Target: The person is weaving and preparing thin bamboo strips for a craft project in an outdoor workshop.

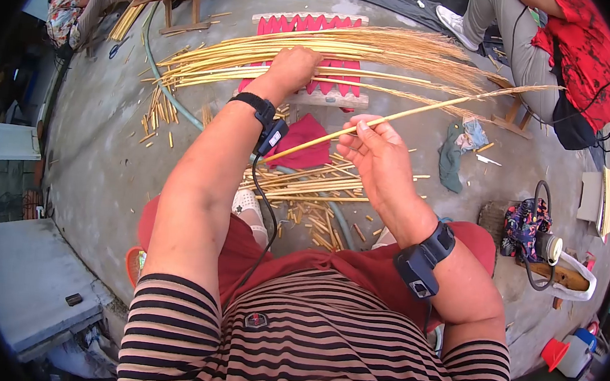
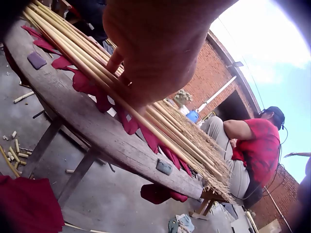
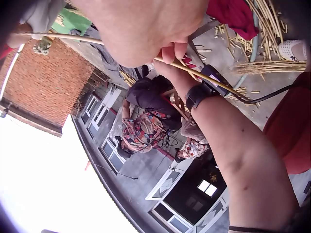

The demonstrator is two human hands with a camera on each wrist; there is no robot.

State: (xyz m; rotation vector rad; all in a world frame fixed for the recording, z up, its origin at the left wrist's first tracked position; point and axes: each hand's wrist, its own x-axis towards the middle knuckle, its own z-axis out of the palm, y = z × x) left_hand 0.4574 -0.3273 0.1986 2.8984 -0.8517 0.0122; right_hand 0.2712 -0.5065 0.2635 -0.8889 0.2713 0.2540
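Note:
Long pale broomcorn stalks (image 1: 237,48) with bushy tips lie in a loose bundle across a low wooden rack (image 1: 334,100) strung with red cloth. My left hand (image 1: 294,70) is on these stalks, fingers curled down among them; its fingertips are partly hidden in the left wrist view. Between the thumb and fingers of my right hand (image 1: 379,153) is a single stalk (image 1: 443,105), held aslant over the floor. Its feathery tip points to the far right and its bare end down toward the left. The other fingers of that hand are loosely bent.
Cut stalks (image 1: 312,187) and short offcuts litter the floor by my feet. A red cloth (image 1: 302,141) and a hose (image 1: 175,103) lie there too. A seated person in red (image 1: 585,59) is at the right; another (image 1: 70,14) is far left. A flowered bag (image 1: 527,224) stands at right.

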